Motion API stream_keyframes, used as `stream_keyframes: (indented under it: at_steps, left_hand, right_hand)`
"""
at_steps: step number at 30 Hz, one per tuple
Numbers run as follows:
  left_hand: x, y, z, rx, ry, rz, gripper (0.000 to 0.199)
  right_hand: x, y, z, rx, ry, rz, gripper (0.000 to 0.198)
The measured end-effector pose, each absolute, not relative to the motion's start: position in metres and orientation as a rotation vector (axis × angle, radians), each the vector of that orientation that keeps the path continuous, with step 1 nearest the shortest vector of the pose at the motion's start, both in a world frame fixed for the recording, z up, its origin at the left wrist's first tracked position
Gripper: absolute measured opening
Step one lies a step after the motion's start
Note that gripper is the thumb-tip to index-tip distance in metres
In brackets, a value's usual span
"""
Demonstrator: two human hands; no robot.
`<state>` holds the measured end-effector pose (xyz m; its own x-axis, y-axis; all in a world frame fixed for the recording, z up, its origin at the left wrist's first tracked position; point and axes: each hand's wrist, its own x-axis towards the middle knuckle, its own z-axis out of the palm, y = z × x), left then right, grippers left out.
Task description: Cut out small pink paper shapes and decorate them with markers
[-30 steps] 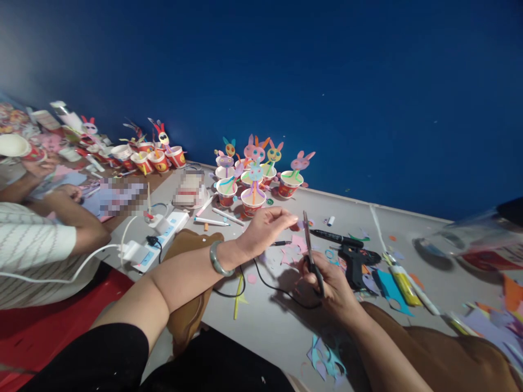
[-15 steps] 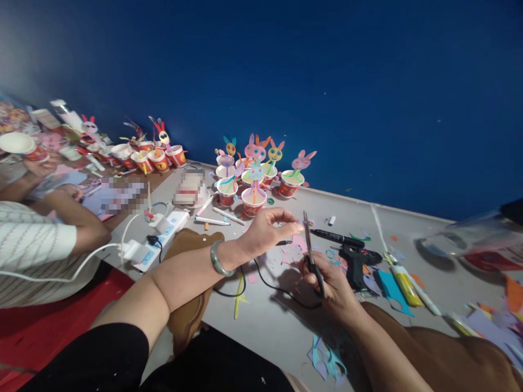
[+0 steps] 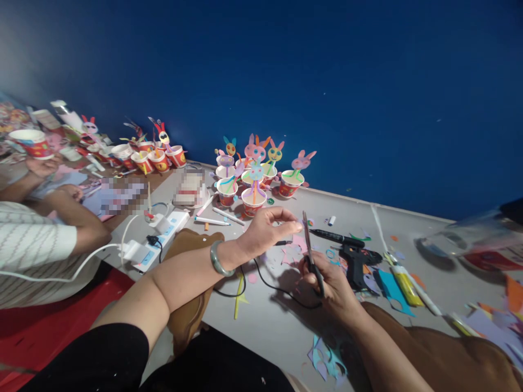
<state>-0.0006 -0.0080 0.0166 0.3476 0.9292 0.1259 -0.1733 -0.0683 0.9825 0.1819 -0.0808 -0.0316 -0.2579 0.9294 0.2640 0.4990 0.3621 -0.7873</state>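
My right hand (image 3: 327, 275) holds a pair of black-handled scissors (image 3: 308, 239), blades pointing up and close together. Just left of the blades, my left hand (image 3: 267, 228) is closed in a pinch, thumb against forefinger. Whatever sits between those fingertips is too small to name. Pink paper scraps (image 3: 291, 255) lie on the table under the hands. Beside my right hand rest a black marker (image 3: 337, 238) and a black glue gun (image 3: 354, 267), with a blue paper scrap (image 3: 393, 291) further right.
Paper cups with rabbit figures (image 3: 254, 200) stand by the blue wall. A power strip (image 3: 163, 239) with plugs lies left of my forearm. At far left, another person's hand holds a paper cup (image 3: 35, 144). A clear container (image 3: 469, 245) is at the right.
The other person's cup at the far left has turned more upright and moved slightly to the right. My hands and the scissors stay almost where they were.
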Motion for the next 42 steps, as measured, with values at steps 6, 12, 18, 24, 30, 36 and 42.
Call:
stream_keyframes:
  at_steps: [6,12,18,24,30,36,42]
  left_hand:
    - [0.0,-0.007,0.014,1.333,0.762,1.108,0.017]
    - [0.0,-0.006,0.012,1.326,0.758,1.114,0.015]
    - [0.0,-0.006,0.012,1.306,0.746,1.12,0.015]
    - [0.0,-0.007,0.014,1.295,0.734,1.095,0.017]
    - [0.001,-0.009,0.017,1.287,0.736,0.918,0.013]
    - [0.0,-0.012,0.02,1.503,0.7,0.691,0.01]
    - [0.002,-0.012,0.009,1.685,0.661,0.542,0.007]
  right_hand:
    - [0.182,-0.081,-0.032,-1.248,-1.895,0.748,0.064]
    - [0.182,-0.081,-0.03,-1.253,-1.904,0.743,0.064]
    - [0.182,-0.082,-0.031,-1.269,-1.889,0.759,0.065]
    - [0.184,-0.082,-0.032,-1.254,-1.846,0.783,0.061]
    - [0.187,-0.084,-0.034,-1.303,-1.563,0.949,0.044]
    - [0.195,-0.08,-0.045,-1.149,-1.23,1.108,0.024]
    - [0.193,-0.08,-0.047,-1.17,-1.189,1.202,0.022]
